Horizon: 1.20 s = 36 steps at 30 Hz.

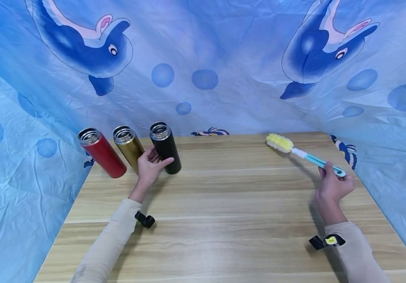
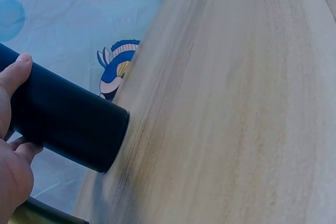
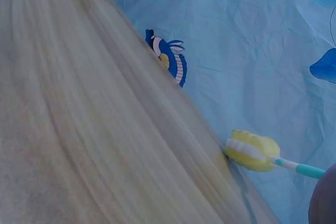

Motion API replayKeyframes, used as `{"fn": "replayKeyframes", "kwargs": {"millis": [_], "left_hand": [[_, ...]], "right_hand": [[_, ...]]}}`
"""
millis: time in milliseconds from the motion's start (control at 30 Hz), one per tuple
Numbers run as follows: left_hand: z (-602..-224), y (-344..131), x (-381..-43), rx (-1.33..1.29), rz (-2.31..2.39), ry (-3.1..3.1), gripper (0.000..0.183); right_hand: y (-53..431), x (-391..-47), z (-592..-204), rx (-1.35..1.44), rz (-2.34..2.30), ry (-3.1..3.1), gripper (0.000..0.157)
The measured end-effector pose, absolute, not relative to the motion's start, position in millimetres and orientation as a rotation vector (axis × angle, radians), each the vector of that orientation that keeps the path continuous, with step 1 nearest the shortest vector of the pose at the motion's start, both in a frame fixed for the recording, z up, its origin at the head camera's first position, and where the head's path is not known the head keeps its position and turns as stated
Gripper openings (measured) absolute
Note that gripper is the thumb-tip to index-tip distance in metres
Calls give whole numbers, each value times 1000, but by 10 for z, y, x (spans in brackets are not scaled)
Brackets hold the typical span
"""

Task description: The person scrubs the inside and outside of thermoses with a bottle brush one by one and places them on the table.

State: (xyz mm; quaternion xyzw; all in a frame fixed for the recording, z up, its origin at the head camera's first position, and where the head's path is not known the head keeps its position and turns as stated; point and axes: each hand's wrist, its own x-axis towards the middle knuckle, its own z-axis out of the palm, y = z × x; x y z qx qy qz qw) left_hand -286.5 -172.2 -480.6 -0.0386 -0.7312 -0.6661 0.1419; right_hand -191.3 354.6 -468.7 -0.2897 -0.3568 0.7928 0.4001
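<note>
In the head view my left hand (image 1: 147, 167) grips a black vacuum flask (image 1: 168, 152), thumb across its near side and fingers round its left. The flask stands upright near the table's back edge, its steel mouth uncovered. The left wrist view shows the thumb and fingertips on either side of the dark flask body (image 2: 73, 114). To its left stand a gold flask (image 1: 130, 147), partly behind the hand, and a red flask (image 1: 105, 155). On the right side, my right hand (image 1: 334, 188) pinches the turquoise handle of a bottle brush (image 1: 316, 160). The yellow sponge head (image 3: 254, 150) points left and away.
A wooden table (image 1: 217, 220) spreads across the front. Blue plastic sheeting (image 1: 245, 106) with dolphin pictures hangs behind it and down both sides. Small black cameras sit on both wrists, the left one (image 1: 145, 219) over a pale sleeve (image 1: 107, 243).
</note>
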Motion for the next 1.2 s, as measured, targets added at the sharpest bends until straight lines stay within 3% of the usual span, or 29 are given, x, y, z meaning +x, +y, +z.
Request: {"fn": "replayKeyframes", "kwargs": {"millis": [267,700,867,1100,1200], "left_hand": [[-4809,-1718,-2867,-122,-1891,-2130,73],[-4794,-1726,-2838,-82,-1923,-2169,77],[-4779,-1718,-2831,-76,-1922,-2196,79],[-4749,-1708,-2797,-81,-1903,-2226,83],[-4744,-1710,-2772,-84,-1911,-2234,87]], "right_hand": [[3558,-1776,-4652,-894,2024,-1133,28],[3618,-1627,-4633,-875,2009,-1574,27],[3650,-1558,-4631,-818,1980,-1844,33],[3649,-1511,-4659,-615,1403,-2662,61],[3625,-1513,-4669,-515,1303,-2802,62]]}}
